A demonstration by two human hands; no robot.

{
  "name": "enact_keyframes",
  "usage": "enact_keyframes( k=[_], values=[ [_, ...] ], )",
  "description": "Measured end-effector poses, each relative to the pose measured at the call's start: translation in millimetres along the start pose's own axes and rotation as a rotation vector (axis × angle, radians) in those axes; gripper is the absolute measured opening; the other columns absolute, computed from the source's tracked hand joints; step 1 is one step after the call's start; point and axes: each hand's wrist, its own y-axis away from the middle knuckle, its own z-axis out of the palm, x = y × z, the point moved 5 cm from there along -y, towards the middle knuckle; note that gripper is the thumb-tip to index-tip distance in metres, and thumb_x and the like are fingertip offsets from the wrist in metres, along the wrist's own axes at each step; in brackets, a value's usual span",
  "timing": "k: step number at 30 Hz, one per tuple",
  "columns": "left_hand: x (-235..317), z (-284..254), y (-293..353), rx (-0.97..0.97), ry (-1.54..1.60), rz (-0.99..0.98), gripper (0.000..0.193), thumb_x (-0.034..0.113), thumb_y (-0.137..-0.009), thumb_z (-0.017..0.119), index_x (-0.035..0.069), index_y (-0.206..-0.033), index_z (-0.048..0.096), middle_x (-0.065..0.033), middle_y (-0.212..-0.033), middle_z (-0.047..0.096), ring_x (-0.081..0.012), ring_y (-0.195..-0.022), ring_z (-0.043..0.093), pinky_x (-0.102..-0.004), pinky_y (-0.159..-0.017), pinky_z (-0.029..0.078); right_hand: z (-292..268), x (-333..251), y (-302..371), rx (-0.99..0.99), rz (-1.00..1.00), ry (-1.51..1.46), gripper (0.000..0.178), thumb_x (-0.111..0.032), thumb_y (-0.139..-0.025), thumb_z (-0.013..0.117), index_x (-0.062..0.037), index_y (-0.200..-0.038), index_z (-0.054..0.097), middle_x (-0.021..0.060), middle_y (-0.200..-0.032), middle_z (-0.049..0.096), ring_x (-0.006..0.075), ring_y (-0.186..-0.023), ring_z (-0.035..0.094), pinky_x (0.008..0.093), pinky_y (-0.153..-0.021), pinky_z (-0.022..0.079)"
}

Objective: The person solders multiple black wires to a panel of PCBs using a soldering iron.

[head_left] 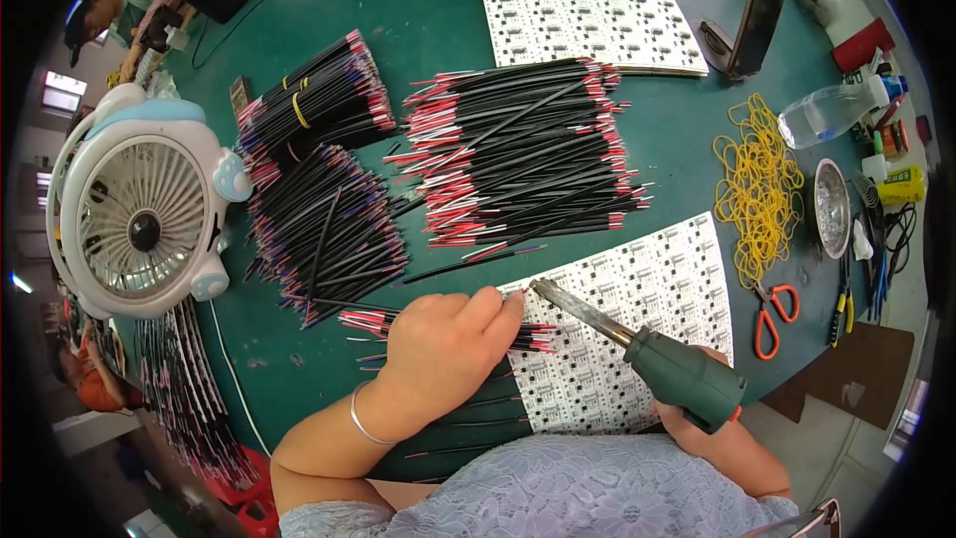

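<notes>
The fingers of your left hand (443, 349) are resting bent and pressed together at the circuit-board panel's (657, 279) upper-left edge, their pinch hidden. Your right hand (683, 426), partly hidden, is gripping the green soldering iron (657, 359). Red-and-black wires (533, 339) are lying beneath your left hand.

Bare left hand (448, 344) at frame centre: back up, fingers bent, tips pinched, pointing upper right. Bare left forearm (324, 450) angles in from lower left. Bare right hand (685, 425), lower right: curled in a grip, partly hidden. Bare right forearm (754, 470) slants up-left.
</notes>
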Motion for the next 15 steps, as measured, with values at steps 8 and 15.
enact_keyframes(
  k=[8, 15],
  values=[
    [0.2, -1.8, -3.0, -0.015, 0.0, 0.008, 0.026, 0.012, -0.069, 0.059, 0.01, -0.094, 0.065, -0.0003, -0.069, 0.044, -0.0142, -0.052, 0.049, -0.0292, -0.046, 0.039, -0.5, -4.5, -1.3, -0.018, 0.046, 0.023, 0.027, -0.01, -0.075, 0.062, -0.0046, -0.101, 0.064, 0.0091, -0.096, 0.064, 0.0288, -0.089, 0.057, 0.0395, -0.082, 0.042],
    [-0.2, -2.8, -4.5, -0.036, -0.003, 0.011, 0.024, 0.012, -0.069, 0.059, 0.01, -0.093, 0.065, -0.0004, -0.07, 0.045, -0.0143, -0.052, 0.05, -0.0294, -0.046, 0.039, -0.3, -0.2, 2.6, -0.068, 0.073, -0.023, 0.027, -0.012, -0.074, 0.064, -0.0047, -0.101, 0.064, 0.0091, -0.096, 0.064, 0.0267, -0.085, 0.061, 0.0372, -0.077, 0.047]
  ],
)
